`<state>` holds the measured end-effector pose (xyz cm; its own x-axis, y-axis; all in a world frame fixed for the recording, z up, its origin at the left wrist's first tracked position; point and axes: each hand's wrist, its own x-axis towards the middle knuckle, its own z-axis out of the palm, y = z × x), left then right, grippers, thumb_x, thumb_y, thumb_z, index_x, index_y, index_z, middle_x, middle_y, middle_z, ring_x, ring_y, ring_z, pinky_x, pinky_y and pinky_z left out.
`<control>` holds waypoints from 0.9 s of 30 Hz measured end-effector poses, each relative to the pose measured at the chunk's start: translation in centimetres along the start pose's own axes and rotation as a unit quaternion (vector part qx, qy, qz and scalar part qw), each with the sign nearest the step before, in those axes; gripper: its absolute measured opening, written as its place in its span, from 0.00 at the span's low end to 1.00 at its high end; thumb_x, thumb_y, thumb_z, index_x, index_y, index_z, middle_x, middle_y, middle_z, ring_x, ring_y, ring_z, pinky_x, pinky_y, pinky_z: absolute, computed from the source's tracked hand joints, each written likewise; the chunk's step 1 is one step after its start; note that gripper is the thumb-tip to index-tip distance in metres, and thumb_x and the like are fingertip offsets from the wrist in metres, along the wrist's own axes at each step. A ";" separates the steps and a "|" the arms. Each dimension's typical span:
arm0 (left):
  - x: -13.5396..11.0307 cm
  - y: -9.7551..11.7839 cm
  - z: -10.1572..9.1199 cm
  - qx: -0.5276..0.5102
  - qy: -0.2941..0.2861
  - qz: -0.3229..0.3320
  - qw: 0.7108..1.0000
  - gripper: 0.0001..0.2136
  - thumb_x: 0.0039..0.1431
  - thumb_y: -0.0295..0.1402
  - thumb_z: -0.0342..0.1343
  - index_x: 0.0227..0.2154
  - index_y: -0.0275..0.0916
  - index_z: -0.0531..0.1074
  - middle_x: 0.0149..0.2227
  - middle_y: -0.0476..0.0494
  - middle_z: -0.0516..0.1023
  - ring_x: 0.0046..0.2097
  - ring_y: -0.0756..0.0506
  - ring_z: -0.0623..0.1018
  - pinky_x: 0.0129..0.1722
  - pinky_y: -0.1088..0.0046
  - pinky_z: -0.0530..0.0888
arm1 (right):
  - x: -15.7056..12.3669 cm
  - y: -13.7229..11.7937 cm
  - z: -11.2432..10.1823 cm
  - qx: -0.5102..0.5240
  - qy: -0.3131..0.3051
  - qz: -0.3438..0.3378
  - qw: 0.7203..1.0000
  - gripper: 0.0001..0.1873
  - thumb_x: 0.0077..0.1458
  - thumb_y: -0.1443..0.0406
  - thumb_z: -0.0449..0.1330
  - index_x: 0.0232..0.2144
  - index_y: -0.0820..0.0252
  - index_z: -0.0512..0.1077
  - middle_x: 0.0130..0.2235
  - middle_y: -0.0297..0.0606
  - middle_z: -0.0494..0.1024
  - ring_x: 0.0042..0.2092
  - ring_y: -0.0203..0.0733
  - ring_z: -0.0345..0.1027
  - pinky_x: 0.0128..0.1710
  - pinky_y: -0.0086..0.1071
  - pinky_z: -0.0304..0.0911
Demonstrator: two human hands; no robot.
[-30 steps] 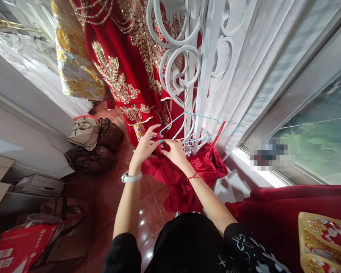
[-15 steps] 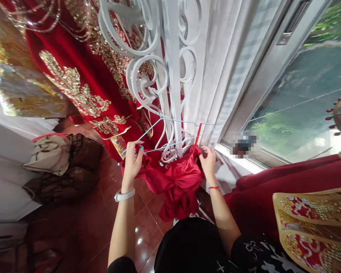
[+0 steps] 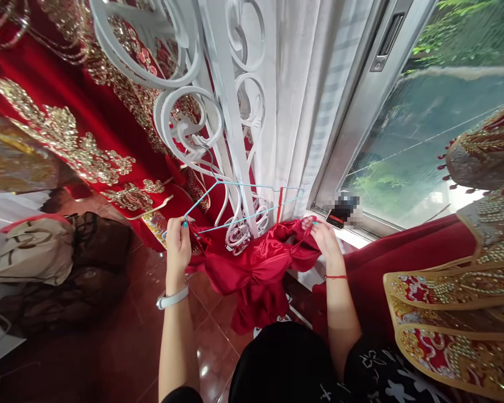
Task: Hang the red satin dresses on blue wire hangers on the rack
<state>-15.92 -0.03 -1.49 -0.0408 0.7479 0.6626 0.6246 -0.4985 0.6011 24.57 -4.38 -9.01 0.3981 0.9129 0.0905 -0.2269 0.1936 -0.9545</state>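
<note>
The red satin dress (image 3: pixel 258 257) hangs just below the light-blue hanger (image 3: pixel 243 184), a red strap (image 3: pixel 279 205) looped over the hanger's right side. I see the left grip (image 3: pixel 178 244) pinching the hanger's left end, the dress's top just right of it; whether fabric is caught there too, I can't tell. The right grip (image 3: pixel 325 240), just below the hanger's right end, pinches the dress's top edge. Below the hanger, white marks on the black top (image 3: pixel 277 364) are too partial to read.
</note>
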 end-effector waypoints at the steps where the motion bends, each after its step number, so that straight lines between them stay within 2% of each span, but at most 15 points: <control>1: 0.1 -0.1 0.0 0.000 -0.002 0.001 1.000 0.10 0.71 0.38 0.45 0.40 0.42 0.71 0.39 0.43 0.71 0.44 0.43 0.73 0.49 0.65 0.70 | -0.1 -0.6 0.4 0.052 0.019 -0.021 0.998 0.12 0.44 0.57 0.67 0.31 0.56 0.80 0.38 0.43 0.86 0.41 0.49 0.81 0.47 0.46 0.76; 3: 0.3 -0.3 0.1 -0.006 -0.010 -0.003 1.000 0.11 0.71 0.39 0.45 0.40 0.42 0.71 0.39 0.44 0.71 0.44 0.43 0.73 0.50 0.65 0.71 | -0.2 -1.8 1.0 0.063 0.052 -0.060 0.995 0.15 0.42 0.59 0.71 0.35 0.56 0.83 0.41 0.43 0.86 0.43 0.50 0.82 0.52 0.50 0.75; 6: 0.6 -0.6 0.2 -0.017 -0.023 -0.016 0.999 0.12 0.70 0.42 0.45 0.40 0.42 0.70 0.39 0.44 0.71 0.43 0.43 0.73 0.49 0.64 0.71 | 0.2 -3.9 1.5 -0.002 0.073 -0.106 0.992 0.18 0.41 0.58 0.74 0.36 0.58 0.84 0.42 0.42 0.87 0.46 0.53 0.82 0.56 0.52 0.74; 11: 0.7 -0.7 0.5 -0.024 -0.045 -0.036 0.998 0.12 0.70 0.42 0.46 0.39 0.42 0.70 0.39 0.45 0.71 0.41 0.45 0.73 0.47 0.67 0.72 | 2.4 -7.5 3.1 -0.067 0.053 -0.169 0.982 0.20 0.46 0.51 0.73 0.35 0.59 0.85 0.39 0.41 0.87 0.44 0.54 0.83 0.50 0.49 0.78; 13: 0.6 -0.6 0.6 -0.029 -0.047 -0.042 0.998 0.11 0.70 0.41 0.46 0.39 0.42 0.70 0.39 0.45 0.71 0.40 0.45 0.73 0.46 0.68 0.72 | 3.2 -8.7 4.1 -0.081 0.032 -0.185 0.979 0.21 0.47 0.49 0.72 0.34 0.59 0.85 0.37 0.41 0.87 0.43 0.54 0.83 0.47 0.47 0.79; 16: 0.4 -0.4 0.7 -0.040 -0.041 -0.039 0.998 0.09 0.69 0.38 0.46 0.38 0.42 0.70 0.38 0.45 0.71 0.39 0.46 0.73 0.45 0.68 0.72 | 4.2 -10.2 5.9 -0.086 -0.038 -0.184 0.978 0.22 0.48 0.47 0.71 0.32 0.59 0.85 0.34 0.40 0.87 0.40 0.52 0.83 0.44 0.44 0.79; 20: 0.1 0.0 0.7 -0.039 -0.042 -0.037 0.998 0.08 0.69 0.37 0.46 0.38 0.42 0.69 0.39 0.45 0.72 0.41 0.45 0.74 0.48 0.67 0.72 | 5.0 -11.9 7.8 -0.132 -0.113 -0.175 0.969 0.20 0.43 0.49 0.73 0.29 0.59 0.84 0.32 0.40 0.86 0.37 0.50 0.82 0.42 0.41 0.79; 23: -0.1 0.2 0.6 -0.034 -0.038 -0.037 0.998 0.08 0.69 0.36 0.46 0.38 0.42 0.69 0.39 0.44 0.72 0.43 0.45 0.74 0.49 0.67 0.72 | 4.9 -13.1 8.6 -0.201 -0.145 -0.199 0.948 0.16 0.45 0.54 0.73 0.30 0.59 0.84 0.34 0.41 0.86 0.37 0.48 0.82 0.42 0.40 0.78; 27: -0.1 0.4 0.1 -0.009 -0.014 -0.033 0.999 0.09 0.68 0.36 0.46 0.37 0.41 0.70 0.39 0.44 0.73 0.43 0.45 0.75 0.49 0.67 0.72 | 4.1 -14.0 8.8 -0.277 -0.161 -0.279 0.905 0.09 0.51 0.63 0.67 0.37 0.59 0.81 0.36 0.39 0.85 0.41 0.45 0.80 0.50 0.41 0.74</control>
<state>-15.57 -0.26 -1.30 -0.0587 0.7912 0.6087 0.6065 -0.4560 0.6513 21.57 -0.14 7.25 0.0138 0.8029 0.5960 0.4455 0.5287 -0.7225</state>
